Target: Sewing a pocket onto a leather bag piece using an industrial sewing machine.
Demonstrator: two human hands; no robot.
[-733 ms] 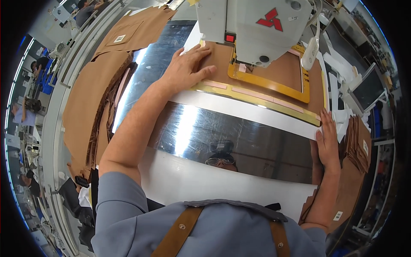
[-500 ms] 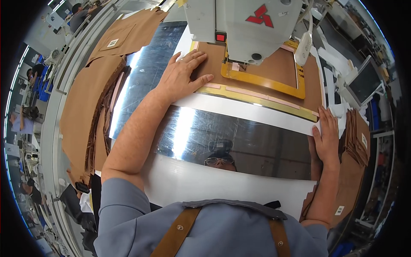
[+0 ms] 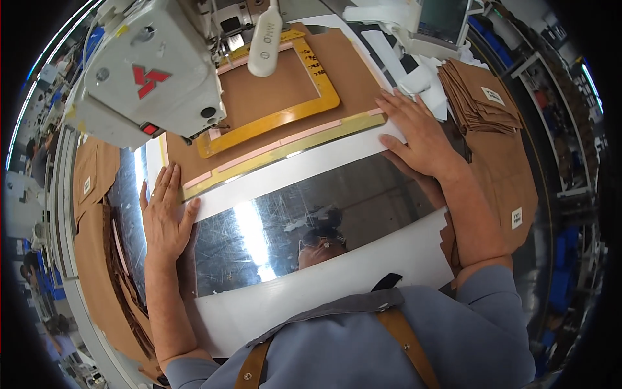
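Note:
Brown fabric (image 3: 363,78) lies on a white template sheet (image 3: 259,189), with yellow and pink strips (image 3: 285,148) along its near edge. A yellow rectangular frame (image 3: 272,121) rests on the fabric below the sewing machine head (image 3: 142,78). At the template's near left corner is my left hand (image 3: 165,217), laid flat with fingers forward and thumb apart. My right hand (image 3: 418,137) lies on the near right corner, its fingers stretched toward the fabric's edge. Neither hand grasps anything.
Shiny metal plate (image 3: 311,220) covers the table before me. Folded brown pieces (image 3: 476,97) are stacked at right, with more brown fabric (image 3: 103,272) at left. A white hand-held device (image 3: 264,45) hangs beside the machine. A screen (image 3: 444,23) stands at the back right.
My view has turned to the right. My left hand has slid back from on top of the fabric to the template's near left corner. My right hand stays at the right corner.

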